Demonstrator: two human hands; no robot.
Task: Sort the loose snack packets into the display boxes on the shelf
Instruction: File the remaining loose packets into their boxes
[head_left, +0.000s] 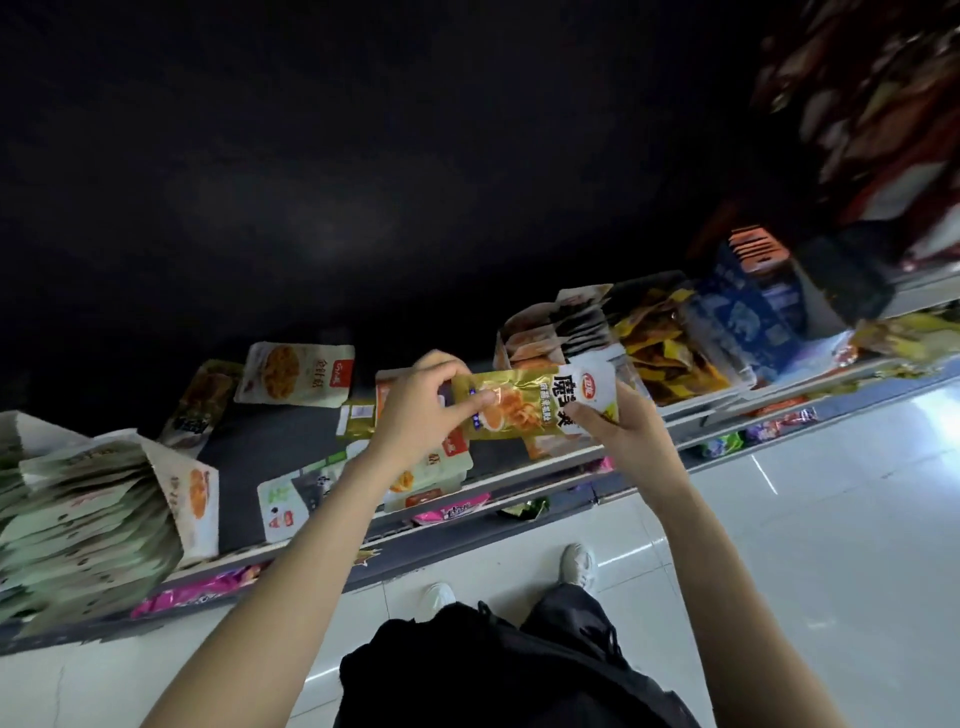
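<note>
I hold the gold packet (535, 402) above the shelf (249, 441), its long axis running left to right between my hands. My left hand (423, 410) pinches its left end, my right hand (615, 431) grips the right end from below. Left of the packet stands a display box (104, 499) of pale packets; loose packets (296, 374) lie beneath and left of it. Right of it, the nearest display box (561, 327) sits closer to my right hand. White floor tiles (831, 493) lie below the shelf.
</note>
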